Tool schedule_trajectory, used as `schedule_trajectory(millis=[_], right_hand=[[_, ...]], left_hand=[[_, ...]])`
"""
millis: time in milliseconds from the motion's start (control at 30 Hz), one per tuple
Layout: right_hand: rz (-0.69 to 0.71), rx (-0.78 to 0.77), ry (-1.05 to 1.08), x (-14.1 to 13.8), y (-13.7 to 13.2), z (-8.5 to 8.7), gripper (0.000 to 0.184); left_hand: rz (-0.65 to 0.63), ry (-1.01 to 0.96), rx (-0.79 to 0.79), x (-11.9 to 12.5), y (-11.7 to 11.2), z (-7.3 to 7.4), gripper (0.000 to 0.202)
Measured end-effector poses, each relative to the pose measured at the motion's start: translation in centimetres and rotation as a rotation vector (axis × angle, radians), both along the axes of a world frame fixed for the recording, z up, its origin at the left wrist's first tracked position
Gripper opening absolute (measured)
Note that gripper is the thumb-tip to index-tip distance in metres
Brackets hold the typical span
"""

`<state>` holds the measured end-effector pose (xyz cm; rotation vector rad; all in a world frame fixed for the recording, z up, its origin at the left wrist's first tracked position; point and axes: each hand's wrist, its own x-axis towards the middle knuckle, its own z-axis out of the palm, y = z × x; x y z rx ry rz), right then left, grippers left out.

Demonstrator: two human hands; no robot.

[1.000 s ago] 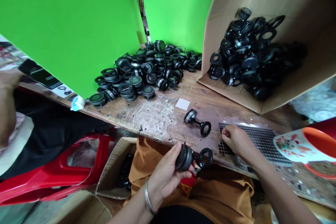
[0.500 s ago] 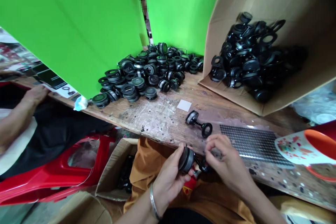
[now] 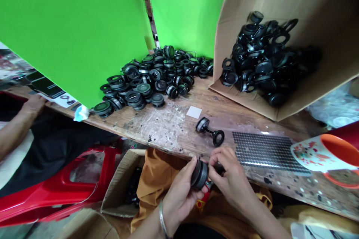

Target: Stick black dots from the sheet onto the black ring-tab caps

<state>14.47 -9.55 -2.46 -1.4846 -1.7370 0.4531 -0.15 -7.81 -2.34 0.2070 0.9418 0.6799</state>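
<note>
My left hand is closed around a black round plastic part just below the edge of the wooden bench. My right hand is pinched against the face of that same part, fingers pressed together; what it holds there is hidden. A second black part with a ring end lies on the bench just beyond my hands. To its right lies a sheet of small dark dots.
A heap of black round parts sits at the back of the bench before green panels. A tilted cardboard box holds more parts. A mug stands at right. Another person's arm rests at left, above a red stool.
My right hand left the dot sheet and came over to the part in my left hand, and now pinches at its face. The person's arm at left came to rest on the bench.
</note>
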Motion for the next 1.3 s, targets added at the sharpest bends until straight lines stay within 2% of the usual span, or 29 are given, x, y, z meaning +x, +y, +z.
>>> schedule_trajectory(millis=[133, 233, 367, 500, 633, 667, 767, 867, 967, 1100, 1300], right_hand=[[0.06, 0.13, -0.074, -0.2, -0.5, -0.4, 0.013], [0.076, 0.222, -0.119, -0.3, -1.3, -0.8, 0.02], [0.049, 0.35, -0.17, -0.8, -2.6, -1.6, 0.033], [-0.002, 0.426, -0.147, -1.0, -3.1, -2.0, 0.035], [0.038, 0.272, -0.076, 1.8, -2.1, -1.6, 0.025], [-0.007, 0.216, -0.066, 3.1, -1.6, -1.6, 0.02], [-0.254, 0.067, -0.106, 7.5, 0.2, -2.0, 0.009], [-0.308, -0.088, -0.174, 10.6, 1.8, -3.0, 0.015], [-0.255, -0.209, -0.267, 11.4, 2.7, -3.7, 0.017], [-0.182, -0.25, -0.453, 11.3, 3.4, -3.8, 0.017], [-0.201, -0.325, -0.558, 11.0, 4.0, -3.4, 0.013]], left_hand=[[0.076, 0.025, -0.098, 0.1, 0.0, 0.0, 0.022], [0.114, 0.025, -0.167, 0.1, 0.2, -0.2, 0.02], [0.105, 0.013, -0.137, 0.0, 0.0, -0.5, 0.021], [0.103, 0.012, -0.1, 0.4, -0.3, -0.8, 0.02], [0.082, 0.011, -0.107, 0.7, 0.0, -0.5, 0.019], [0.074, 0.003, -0.085, 0.6, 0.2, -0.3, 0.02], [0.014, -0.042, -0.051, 0.2, 1.0, 0.2, 0.021], [-0.039, -0.08, -0.071, -0.2, 1.8, 0.7, 0.021], [-0.026, -0.075, -0.081, -0.2, 2.3, 1.0, 0.023], [0.028, -0.001, -0.102, 0.2, 2.4, 0.8, 0.03], [0.087, 0.029, 0.025, 0.0, 1.8, 0.2, 0.034]])
